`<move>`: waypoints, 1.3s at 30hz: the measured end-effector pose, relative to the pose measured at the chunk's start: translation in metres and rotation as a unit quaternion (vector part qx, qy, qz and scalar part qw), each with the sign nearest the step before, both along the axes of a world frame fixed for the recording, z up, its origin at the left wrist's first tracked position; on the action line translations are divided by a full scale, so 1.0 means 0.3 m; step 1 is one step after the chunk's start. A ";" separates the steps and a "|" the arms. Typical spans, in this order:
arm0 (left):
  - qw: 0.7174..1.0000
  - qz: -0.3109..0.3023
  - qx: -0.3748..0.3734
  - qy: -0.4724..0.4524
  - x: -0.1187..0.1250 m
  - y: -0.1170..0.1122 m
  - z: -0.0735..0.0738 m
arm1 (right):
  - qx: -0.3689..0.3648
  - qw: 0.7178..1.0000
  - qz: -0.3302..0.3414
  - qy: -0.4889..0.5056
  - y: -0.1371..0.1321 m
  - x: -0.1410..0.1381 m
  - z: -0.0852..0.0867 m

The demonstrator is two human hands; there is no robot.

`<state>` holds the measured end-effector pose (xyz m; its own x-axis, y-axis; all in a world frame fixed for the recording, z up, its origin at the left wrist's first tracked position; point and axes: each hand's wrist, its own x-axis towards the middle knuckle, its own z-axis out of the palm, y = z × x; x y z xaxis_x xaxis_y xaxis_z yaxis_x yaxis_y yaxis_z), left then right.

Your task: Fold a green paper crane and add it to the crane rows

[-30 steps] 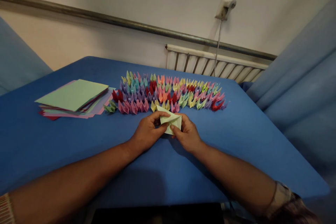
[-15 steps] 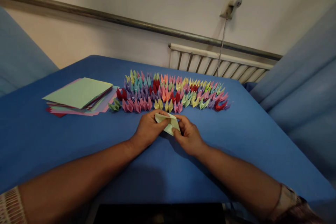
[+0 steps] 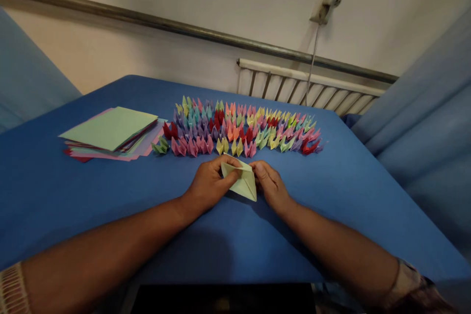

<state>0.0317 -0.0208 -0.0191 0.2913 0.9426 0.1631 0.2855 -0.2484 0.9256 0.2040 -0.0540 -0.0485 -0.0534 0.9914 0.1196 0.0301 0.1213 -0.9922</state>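
Note:
A pale green sheet of origami paper [image 3: 245,187], folded into a small pointed shape, is held a little above the table between my two hands. My left hand [image 3: 211,179] pinches its left side, thumb on the near face and fingers behind the top edge. My right hand [image 3: 271,186] is closed at the paper's upper right edge, thumb pressed toward the curled fingers. Part of that grip is hidden. One corner of the paper points down toward me. Just beyond the hands stand rows of folded paper cranes [image 3: 233,130] in many colours.
On the left of the blue table [image 3: 110,196] lies a stack of coloured paper squares [image 3: 114,127], light green on top. A radiator [image 3: 290,83], a metal rail [image 3: 176,27] and a plugged-in cord [image 3: 312,61] are at the wall. Blue curtains [image 3: 430,122] hang on both sides.
My right thumb has moved off the paper's lower flap and up to its right edge. The near corner now extends further down, and the paper has shifted slightly right.

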 end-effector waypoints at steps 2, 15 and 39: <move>1.000 -0.014 0.011 0.012 0.000 -0.007 0.001 | -0.008 1.000 -0.011 -0.001 0.002 -0.005 0.005; 0.995 -0.034 -0.062 -0.067 -0.005 -0.006 0.013 | -0.059 0.992 0.038 0.104 0.014 -0.032 0.001; 0.987 -0.011 -0.131 -0.094 -0.010 0.028 0.010 | -0.110 0.984 0.062 0.122 0.039 -0.009 -0.008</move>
<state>0.0288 -0.0125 -0.0162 0.3008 0.9531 -0.0329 0.0991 0.0030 0.9951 0.2013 -0.0424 -0.0510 -0.1725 0.9823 -0.0725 -0.2144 -0.1092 -0.9706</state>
